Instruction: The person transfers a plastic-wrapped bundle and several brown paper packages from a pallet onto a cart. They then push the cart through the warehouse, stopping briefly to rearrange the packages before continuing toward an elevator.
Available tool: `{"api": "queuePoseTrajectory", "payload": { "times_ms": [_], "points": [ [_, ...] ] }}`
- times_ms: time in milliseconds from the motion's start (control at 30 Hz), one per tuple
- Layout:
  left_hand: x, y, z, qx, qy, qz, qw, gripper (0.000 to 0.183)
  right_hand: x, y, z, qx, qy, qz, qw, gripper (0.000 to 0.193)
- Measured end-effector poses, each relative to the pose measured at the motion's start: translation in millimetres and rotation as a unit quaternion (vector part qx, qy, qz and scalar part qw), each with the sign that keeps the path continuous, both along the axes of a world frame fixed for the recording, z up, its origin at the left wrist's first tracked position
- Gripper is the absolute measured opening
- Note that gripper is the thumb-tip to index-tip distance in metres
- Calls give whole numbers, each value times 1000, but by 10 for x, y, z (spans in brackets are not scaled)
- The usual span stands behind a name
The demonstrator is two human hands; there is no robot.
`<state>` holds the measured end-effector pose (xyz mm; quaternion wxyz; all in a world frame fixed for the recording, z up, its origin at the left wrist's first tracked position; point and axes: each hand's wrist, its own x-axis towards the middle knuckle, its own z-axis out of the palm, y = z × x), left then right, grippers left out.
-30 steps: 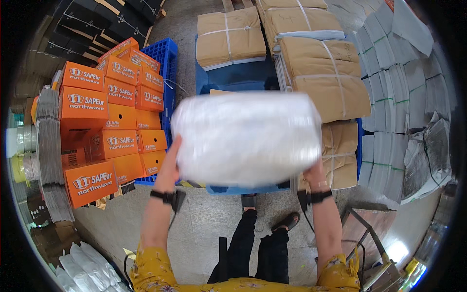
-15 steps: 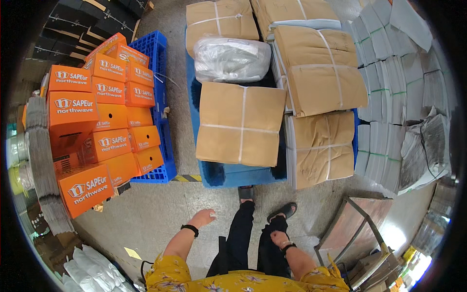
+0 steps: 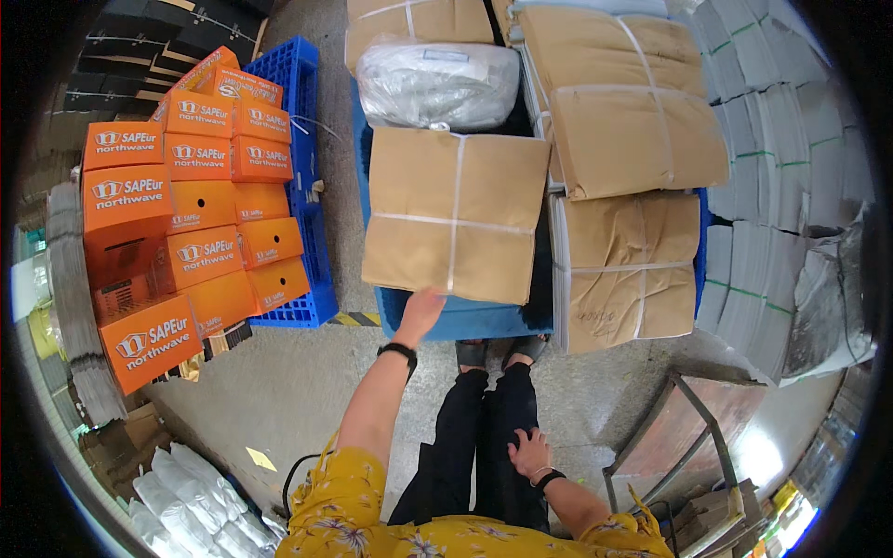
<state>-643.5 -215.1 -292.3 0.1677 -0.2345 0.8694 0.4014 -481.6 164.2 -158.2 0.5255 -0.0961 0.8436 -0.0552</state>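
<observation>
1. Brown paper-wrapped bundle: flat, rectangular, bound crosswise by pale straps; it lies on a blue pallet directly ahead of the person, at twelve o'clock from the feet
2. Handling, as a judgement: the bundle looks dense and fairly heavy, stiff as a block though its paper skin is smooth and could tear; the sound hold is under two opposite edges, since the thin straps would likely bite the fingers
3. Left hand: extended to the bundle's near edge, fingers apart and unclenched, touching or just short of the paper; it grips nothing
4. Right hand: rests spread on the right thigh, holding nothing
5. At twelve o'clock beyond the bundle lies a soft plastic-wrapped package
6. At three o'clock stand further paper-wrapped stacks
7. At nine o'clock, orange cartons are piled on a second blue pallet
</observation>
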Motion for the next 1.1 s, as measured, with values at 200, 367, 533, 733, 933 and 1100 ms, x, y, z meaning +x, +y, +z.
{"api": "queuePoseTrajectory", "payload": {
  "times_ms": [200,367,533,733,933,1100],
  "points": [
    [-1226,249,-49,-203,39,3,978,56,-191,121,-66,-39,12,-48,998,40],
    [-1546,278,-270,-277,32,66,958,62,-261,327,-111,-69,22,-130,989,35],
    [-1744,138,-312,-267,13,-4,964,67,-382,1173,3,-242,62,-640,727,47],
    [-1631,-379,-501,-282,-3,-16,959,66,-1602,2590,1987,257,572,-84,775,41],
    [-1708,-112,-463,-321,10,-86,943,69,-1120,3755,3083,270,637,-313,650,46],
    [-1734,-189,-373,-335,12,-138,932,59,-1050,3796,3086,216,453,-572,649,56]
  ]
}}
